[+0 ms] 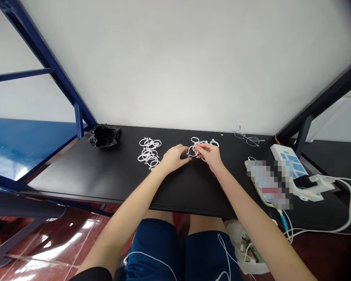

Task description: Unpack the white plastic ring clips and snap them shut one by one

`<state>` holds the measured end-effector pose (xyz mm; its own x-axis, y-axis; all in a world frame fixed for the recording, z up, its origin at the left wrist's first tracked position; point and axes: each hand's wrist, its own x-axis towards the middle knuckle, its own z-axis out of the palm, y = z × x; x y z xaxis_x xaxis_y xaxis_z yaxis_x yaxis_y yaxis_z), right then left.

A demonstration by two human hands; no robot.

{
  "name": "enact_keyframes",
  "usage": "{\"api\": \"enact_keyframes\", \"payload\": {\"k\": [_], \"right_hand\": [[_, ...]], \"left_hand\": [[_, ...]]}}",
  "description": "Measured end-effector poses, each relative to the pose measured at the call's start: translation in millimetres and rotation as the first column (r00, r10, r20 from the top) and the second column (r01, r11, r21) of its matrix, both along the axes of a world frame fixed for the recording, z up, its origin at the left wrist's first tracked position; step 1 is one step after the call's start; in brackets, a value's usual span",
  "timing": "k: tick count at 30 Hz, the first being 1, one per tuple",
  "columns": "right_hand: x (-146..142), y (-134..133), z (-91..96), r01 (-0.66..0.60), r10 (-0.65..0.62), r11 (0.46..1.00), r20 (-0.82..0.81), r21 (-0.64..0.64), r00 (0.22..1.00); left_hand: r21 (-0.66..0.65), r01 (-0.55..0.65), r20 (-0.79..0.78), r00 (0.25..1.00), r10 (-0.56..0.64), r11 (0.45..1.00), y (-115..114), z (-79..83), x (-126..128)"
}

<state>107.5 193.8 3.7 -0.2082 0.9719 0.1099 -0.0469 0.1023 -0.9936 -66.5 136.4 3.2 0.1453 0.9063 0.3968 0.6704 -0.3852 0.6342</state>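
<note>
Centrally 2 hands (left (174, 158), right (211, 155)) pinch 1 white ring (194, 150).

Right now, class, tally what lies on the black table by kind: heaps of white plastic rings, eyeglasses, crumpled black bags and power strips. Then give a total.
White plastic ring heaps: 2 (left heap, right heap)
Eyeglasses: 1
Crumpled black bag: 1
Power strip: 1
Total: 5
</note>
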Motion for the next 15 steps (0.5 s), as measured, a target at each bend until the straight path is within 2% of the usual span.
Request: {"api": "enact_keyframes", "payload": {"k": [3, 6, 11, 15], "right_hand": [[-0.3, -0.3, -0.6, -0.002, 0.002, 1.000, -0.010, 0.007, 1.000], [-2.9, -2.6, -1.4, -0.043, 0.043, 0.999, -0.019, 0.017, 0.999], [-7.0, -4.7, -4.6, -0.109, 0.109, 0.994, -0.046, 0.000, 0.993], [-7.0, -5.0, -4.5, -0.112, 0.110, 0.994, -0.091, -0.017, 0.990]], "left_hand": [[0.028, -0.012, -0.197, 0.980, 0.018, 1.000, -1.5, 1.7, 1.7], [0.055, -0.064, -0.326, 0.942, 0.079, 0.996, -0.9, 4.1, 2.2], [0.062, -0.110, -0.410, 0.903, 0.126, 0.992, -0.8, 4.8, 0.4], [0.082, -0.119, -0.478, 0.866, 0.144, 0.990, -1.5, 3.1, 1.9]]}}
